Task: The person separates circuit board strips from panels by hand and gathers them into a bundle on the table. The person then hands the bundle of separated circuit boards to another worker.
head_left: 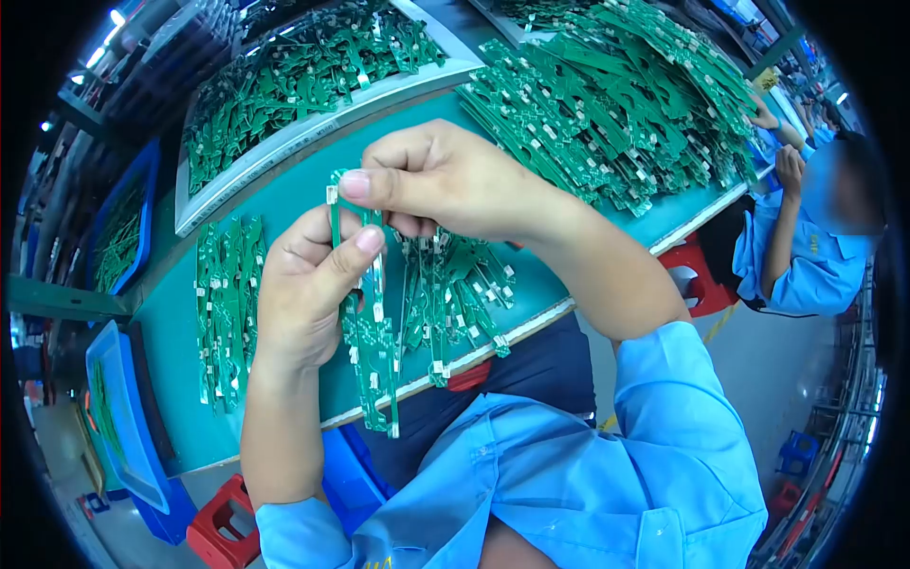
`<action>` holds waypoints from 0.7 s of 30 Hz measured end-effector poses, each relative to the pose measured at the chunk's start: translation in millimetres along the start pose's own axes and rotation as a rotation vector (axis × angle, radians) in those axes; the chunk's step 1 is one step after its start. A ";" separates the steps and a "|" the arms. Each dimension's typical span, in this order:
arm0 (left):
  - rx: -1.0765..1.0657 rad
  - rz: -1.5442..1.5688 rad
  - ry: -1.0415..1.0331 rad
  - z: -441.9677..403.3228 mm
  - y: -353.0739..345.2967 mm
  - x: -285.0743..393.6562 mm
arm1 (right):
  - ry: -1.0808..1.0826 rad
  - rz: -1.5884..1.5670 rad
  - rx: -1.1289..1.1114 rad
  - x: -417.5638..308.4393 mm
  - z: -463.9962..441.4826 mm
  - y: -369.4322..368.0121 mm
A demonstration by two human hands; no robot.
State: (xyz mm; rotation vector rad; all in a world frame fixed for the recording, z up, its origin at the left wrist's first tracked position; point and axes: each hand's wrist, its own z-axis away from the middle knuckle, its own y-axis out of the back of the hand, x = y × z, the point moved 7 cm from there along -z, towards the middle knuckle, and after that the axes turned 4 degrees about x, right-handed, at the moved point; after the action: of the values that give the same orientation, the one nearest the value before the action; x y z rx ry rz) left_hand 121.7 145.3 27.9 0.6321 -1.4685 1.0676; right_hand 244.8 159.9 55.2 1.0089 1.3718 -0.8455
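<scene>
Both hands are raised over the green table, close together, gripping narrow green circuit boards (372,346) with small white connectors. My left hand (308,280) is closed around the boards, its thumb pressed on their face; their lower ends hang down past the palm. My right hand (441,180) pinches the top end of a board, by a white connector (332,195), between thumb and fingers. Just behind and below the hands lies a loose bunch of similar boards (455,294). Left of my left hand, another row of boards (227,313) rests on the table.
A grey-rimmed tray (313,142) full of boards stands at the back left. A large heap of boards (607,104) covers the back right. Blue bins (133,417) stand at the left. A co-worker in a blue shirt (806,237) sits at the right, near a red stool (697,280).
</scene>
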 end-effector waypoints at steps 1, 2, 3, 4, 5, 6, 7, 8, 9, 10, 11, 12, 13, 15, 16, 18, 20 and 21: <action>-0.020 0.026 -0.014 0.7 0.4 2.0 | 0.021 -0.042 -0.025 -0.7 -1.3 -2.5; -0.026 0.042 -0.010 2.9 -0.4 3.2 | 0.040 -0.086 -0.050 -0.4 -1.0 -5.3; -0.035 0.061 -0.007 4.0 -3.1 4.8 | 0.058 -0.126 -0.073 -1.1 -0.9 -6.8; -0.048 0.082 -0.004 3.4 -6.3 6.2 | 0.066 -0.137 -0.084 -1.8 -1.1 -7.0; -0.056 0.099 -0.026 0.4 -2.6 1.8 | 0.070 -0.149 -0.093 -1.6 -0.9 -7.6; -0.085 0.133 -0.016 -0.3 -5.2 1.6 | 0.075 -0.160 -0.101 -2.4 -0.2 -7.6; -0.113 0.165 -0.003 0.5 -7.8 1.3 | 0.085 -0.219 -0.143 -4.9 1.5 -9.8; -0.141 0.195 0.013 1.2 -9.6 0.9 | 0.099 -0.223 -0.160 -5.0 1.6 -10.5; -0.149 0.190 0.015 1.3 -8.4 -0.2 | 0.111 -0.228 -0.178 -3.6 1.7 -11.1; -0.137 0.165 0.014 -0.5 -7.9 0.1 | 0.123 -0.231 -0.199 -3.9 1.3 -10.7; -0.118 0.140 0.014 -1.7 -6.3 0.4 | 0.100 -0.195 -0.175 -5.7 0.9 -7.0; -0.089 0.115 0.019 -0.2 -2.8 0.2 | 0.072 -0.168 -0.159 -6.0 1.2 -3.9; -0.089 0.105 0.013 1.2 -9.2 6.6 | -0.022 -0.129 -0.129 3.8 -1.3 4.6; 0.005 0.044 -0.008 -6.6 -1.4 2.8 | -0.108 -0.072 0.022 18.0 -11.7 31.9; 0.055 0.014 -0.019 -9.7 5.7 2.5 | -0.164 0.019 0.093 15.0 -9.9 41.6; 0.069 0.022 -0.014 -11.1 13.4 4.2 | -0.185 0.356 0.098 27.5 -16.2 58.6; 0.116 0.046 -0.006 -13.6 20.0 2.6 | 0.015 0.580 0.288 32.6 -23.3 71.8; 0.104 0.085 -0.031 -14.9 23.3 4.0 | 0.085 0.641 0.343 26.5 -23.5 73.3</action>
State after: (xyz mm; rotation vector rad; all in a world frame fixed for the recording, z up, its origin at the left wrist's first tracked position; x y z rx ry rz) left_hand 108.0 169.4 24.7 0.6670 -1.4851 1.2113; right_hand 305.4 210.8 35.9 1.6495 0.8883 -0.5571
